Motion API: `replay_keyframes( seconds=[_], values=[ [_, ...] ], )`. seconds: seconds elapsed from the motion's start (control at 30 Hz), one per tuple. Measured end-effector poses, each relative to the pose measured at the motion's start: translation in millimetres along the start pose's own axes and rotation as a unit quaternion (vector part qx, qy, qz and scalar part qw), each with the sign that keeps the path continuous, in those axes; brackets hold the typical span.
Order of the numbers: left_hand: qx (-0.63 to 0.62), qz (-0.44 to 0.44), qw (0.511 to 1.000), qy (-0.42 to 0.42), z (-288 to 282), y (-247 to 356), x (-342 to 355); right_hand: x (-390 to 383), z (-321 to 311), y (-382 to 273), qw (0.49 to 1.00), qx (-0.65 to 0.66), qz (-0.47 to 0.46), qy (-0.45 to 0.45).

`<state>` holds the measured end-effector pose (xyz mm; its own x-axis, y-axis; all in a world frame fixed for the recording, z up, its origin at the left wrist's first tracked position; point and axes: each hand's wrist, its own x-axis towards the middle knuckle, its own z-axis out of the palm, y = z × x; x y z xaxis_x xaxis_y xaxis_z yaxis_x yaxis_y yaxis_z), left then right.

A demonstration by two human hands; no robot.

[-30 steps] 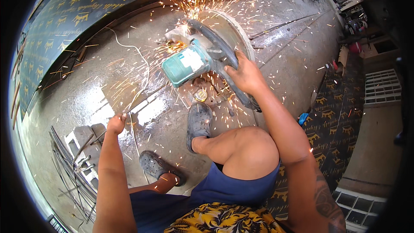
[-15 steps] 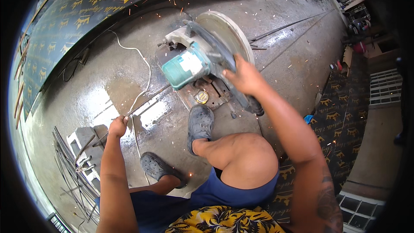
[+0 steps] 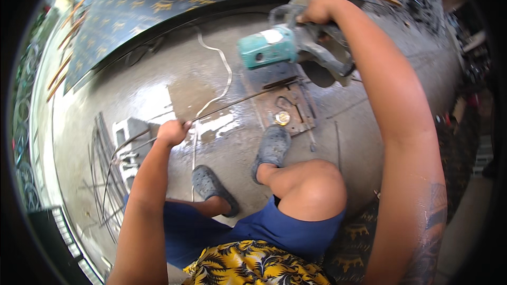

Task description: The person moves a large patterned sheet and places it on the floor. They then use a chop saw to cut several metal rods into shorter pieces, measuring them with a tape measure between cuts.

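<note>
My left hand [image 3: 173,133] is closed around a thin steel rod [image 3: 232,99], which runs across to the base of a teal chop saw [image 3: 268,47]. With the saw head tilted up and away, my right hand [image 3: 320,10] is wrapped around its dark handle at the top; my fingers are partly hidden there. On the saw's worn metal base [image 3: 301,119] lies a round yellow-and-silver tape measure [image 3: 282,119]. The toe of my grey clog [image 3: 273,148] is against the near edge of this base.
A concrete block [image 3: 132,129] stands left of my left hand, near several loose steel rods [image 3: 97,163]. A white cord [image 3: 228,74] snakes over the wet concrete floor. Beyond it rises a dark panel with gold print [image 3: 174,2]. My other clog [image 3: 211,184] is on the floor.
The saw head has swung up and away from me, my right hand with it. Sparks that were flying are gone. My left hand still grips the rod. The whole view has shifted.
</note>
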<state>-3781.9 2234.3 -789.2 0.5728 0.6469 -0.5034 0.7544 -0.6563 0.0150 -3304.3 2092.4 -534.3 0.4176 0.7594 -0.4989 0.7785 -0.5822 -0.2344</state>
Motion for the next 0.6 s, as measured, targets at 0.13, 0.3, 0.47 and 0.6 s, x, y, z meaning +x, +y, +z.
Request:
replay_keyframes(
  seconds=[0.13,0.3,0.47,0.6],
  values=[
    [0.013,0.016,0.999,0.033,-41.6,28.4,-21.3,-6.9,-0.4,-5.3,0.966,-0.243,0.023,0.090],
    [0.030,0.096,0.989,0.105,-63.4,40.7,-62.7,-61.1,44.8,-55.4,0.861,-0.168,-0.166,0.450],
    [0.047,0.056,0.997,0.008,-20.9,20.7,-64.4,-106.8,214.0,-51.3,0.929,0.247,-0.276,0.023],
    [0.038,-0.017,0.999,-0.016,40.3,-3.0,-33.2,-52.6,377.4,27.9,0.972,0.001,-0.190,0.140]
  ],
)
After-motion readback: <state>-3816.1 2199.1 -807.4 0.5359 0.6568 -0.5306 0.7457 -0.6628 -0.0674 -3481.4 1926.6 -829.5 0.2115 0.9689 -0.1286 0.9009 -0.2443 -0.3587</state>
